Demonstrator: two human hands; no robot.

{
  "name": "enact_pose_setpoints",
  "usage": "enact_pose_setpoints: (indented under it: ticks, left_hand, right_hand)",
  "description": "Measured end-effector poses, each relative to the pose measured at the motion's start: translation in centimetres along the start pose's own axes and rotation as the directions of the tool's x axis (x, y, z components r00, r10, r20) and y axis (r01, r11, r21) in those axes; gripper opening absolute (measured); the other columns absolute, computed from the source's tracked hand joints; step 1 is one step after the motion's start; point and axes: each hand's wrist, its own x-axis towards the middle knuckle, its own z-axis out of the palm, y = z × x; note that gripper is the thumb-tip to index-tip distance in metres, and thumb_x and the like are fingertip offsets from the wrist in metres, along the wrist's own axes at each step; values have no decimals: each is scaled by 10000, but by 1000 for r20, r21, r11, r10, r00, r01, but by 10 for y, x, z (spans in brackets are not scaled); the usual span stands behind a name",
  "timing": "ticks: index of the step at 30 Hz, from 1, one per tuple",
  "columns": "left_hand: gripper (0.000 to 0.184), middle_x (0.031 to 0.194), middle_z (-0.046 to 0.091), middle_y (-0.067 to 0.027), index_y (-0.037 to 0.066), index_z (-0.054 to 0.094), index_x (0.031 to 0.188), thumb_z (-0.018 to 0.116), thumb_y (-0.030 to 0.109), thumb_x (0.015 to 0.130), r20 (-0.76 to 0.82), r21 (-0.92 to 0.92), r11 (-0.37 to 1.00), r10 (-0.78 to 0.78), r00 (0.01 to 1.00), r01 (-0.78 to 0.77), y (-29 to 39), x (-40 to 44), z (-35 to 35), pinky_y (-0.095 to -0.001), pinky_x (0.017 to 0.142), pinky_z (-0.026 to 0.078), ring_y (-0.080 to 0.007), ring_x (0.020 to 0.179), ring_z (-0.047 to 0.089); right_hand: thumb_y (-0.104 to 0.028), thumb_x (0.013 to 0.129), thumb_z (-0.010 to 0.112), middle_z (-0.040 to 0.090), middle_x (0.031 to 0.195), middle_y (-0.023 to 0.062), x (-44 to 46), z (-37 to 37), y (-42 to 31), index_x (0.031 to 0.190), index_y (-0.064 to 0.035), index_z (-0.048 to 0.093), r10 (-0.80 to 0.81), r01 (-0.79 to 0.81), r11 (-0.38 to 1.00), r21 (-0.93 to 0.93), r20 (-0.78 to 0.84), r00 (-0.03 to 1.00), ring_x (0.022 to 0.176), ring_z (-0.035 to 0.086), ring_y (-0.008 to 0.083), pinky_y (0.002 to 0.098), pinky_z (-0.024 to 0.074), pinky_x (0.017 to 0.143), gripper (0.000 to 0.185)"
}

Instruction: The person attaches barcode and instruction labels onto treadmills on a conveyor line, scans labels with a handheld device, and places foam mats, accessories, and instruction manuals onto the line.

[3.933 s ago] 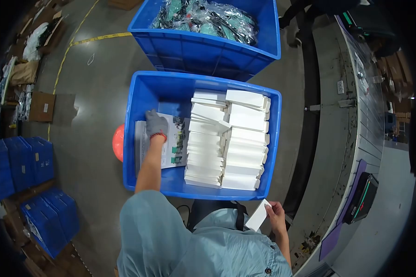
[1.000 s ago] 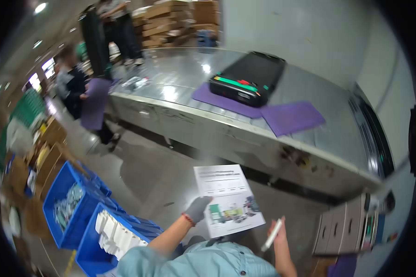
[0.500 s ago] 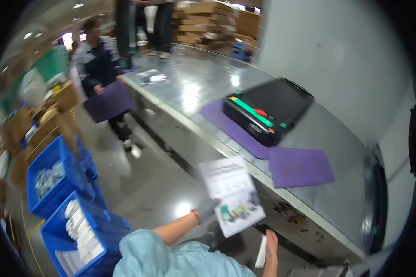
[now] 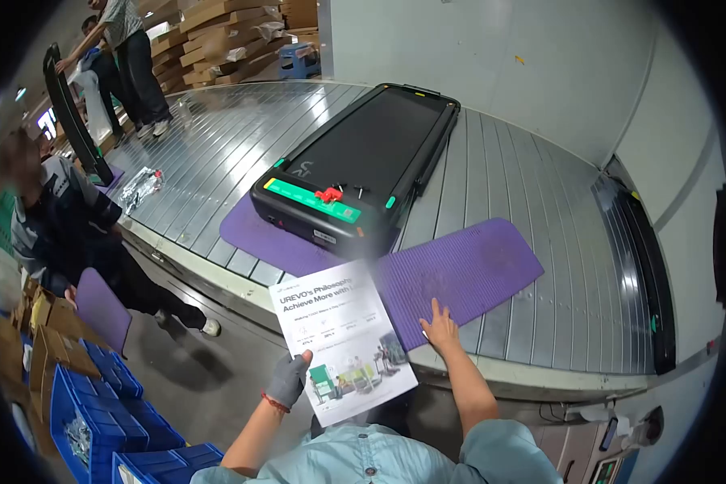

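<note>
My left hand [image 4: 288, 380], in a grey glove, grips the lower left edge of a printed white booklet [image 4: 343, 339], thumb on top. Bare and with fingers apart, my right hand [image 4: 441, 327] is over the near part of a ribbed purple mat [image 4: 468, 270]; whether it touches the mat is unclear. No white box shows in it. Beyond the booklet a black treadmill [image 4: 363, 149] lies on another purple mat [image 4: 246, 234]. Its front has a green strip [image 4: 310, 202] with a red piece [image 4: 329, 195] on it.
The slatted metal conveyor [image 4: 524, 177] curves across the view. At left a person [image 4: 64, 210] holds a purple mat [image 4: 103, 310]; other people stand behind, near an upright treadmill [image 4: 77, 121]. A clear plastic packet [image 4: 141, 189] lies on the conveyor. Blue bins [image 4: 109, 419] are at lower left.
The view has turned and come closer to the conveyor. The booklet is now over its edge. My right hand has let go of the narrow white box and opened over the mat.
</note>
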Motion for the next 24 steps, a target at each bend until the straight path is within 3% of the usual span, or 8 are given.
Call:
enact_pose_setpoints:
  ticks: [6, 13, 15, 17, 18, 20, 22, 24]
  left_hand:
    - [455, 1000, 529, -84, -66, 453, 1072, 568, 257, 774, -51, 108, 993, -48, 998, 53, 2, 74, 69, -249, 788, 364, -145, 893, 473]
    - [417, 803, 547, -87, -5, 511, 999, 487, 364, 806, 108, 341, 937, -117, 987, 74, -26, 221, 177, -250, 650, 396, -107, 689, 466]
    - [381, 915, 545, -67, -46, 480, 1044, 520, 251, 809, 349, 638, 739, -26, 937, -217, -43, 280, 193, -244, 706, 402, -139, 791, 512]
    - [401, 909, 549, -85, -51, 469, 1055, 511, 261, 807, 537, 838, 106, 14, 843, -536, -13, 292, 252, -246, 699, 404, -144, 788, 508]
    - [401, 909, 549, -85, -51, 469, 1055, 511, 261, 807, 531, 841, 107, 21, 847, -530, -14, 305, 271, -246, 699, 404, -144, 788, 508]
    - [389, 926, 554, -111, -19, 496, 1042, 520, 276, 791, 213, 594, 804, -182, 960, 21, -23, 330, 294, -267, 698, 412, -172, 788, 518]
    - [381, 914, 557, -105, -11, 509, 1025, 528, 283, 783, 176, 682, 726, -48, 983, -87, -42, 341, 285, -266, 689, 415, -168, 781, 520]
    - [365, 892, 565, -94, 6, 535, 991, 543, 295, 769, 157, 844, 478, 218, 963, -246, -59, 344, 275, -265, 671, 420, -161, 767, 523]
  right_hand:
    - [-439, 776, 456, 181, 1314, 222, 40, -3, 62, 1242, -243, 315, -86, 88, 990, -113, 23, 996, 779, 565, 387, 432, 467, 666, 525]
    - [-386, 729, 551, 234, 1303, 192, -26, -68, 210, 1183, -203, 419, -95, 94, 995, -13, -27, 995, 674, 577, 348, 418, 469, 615, 507]
    - [-366, 724, 569, 234, 1298, 208, -39, -85, 246, 1183, -165, 426, -91, 91, 996, 8, -11, 996, 643, 579, 318, 410, 464, 620, 521]
    - [-343, 736, 569, 426, 1149, 233, -44, -107, 267, 1072, -89, 516, -114, 109, 993, -37, -158, 981, 598, 575, 272, 379, 454, 575, 424]
    - [-343, 736, 569, 426, 1149, 233, -40, -119, 270, 1072, -89, 516, -124, 119, 992, -40, -155, 980, 598, 575, 272, 379, 454, 575, 424]
    - [-366, 762, 538, 526, 895, 163, -26, -153, 256, 921, -64, 567, 182, -154, 957, 244, -97, 978, 574, 547, 210, 340, 427, 534, 342]
    - [-377, 775, 523, 577, 768, 128, -5, -160, 246, 846, -52, 592, 313, -281, 889, 362, -31, 949, 562, 533, 178, 321, 413, 513, 340]
    - [-398, 814, 473, 494, 531, 34, 32, -144, 237, 682, -30, 585, 334, -305, 584, 752, 120, 935, 535, 452, 111, 279, 361, 500, 407]
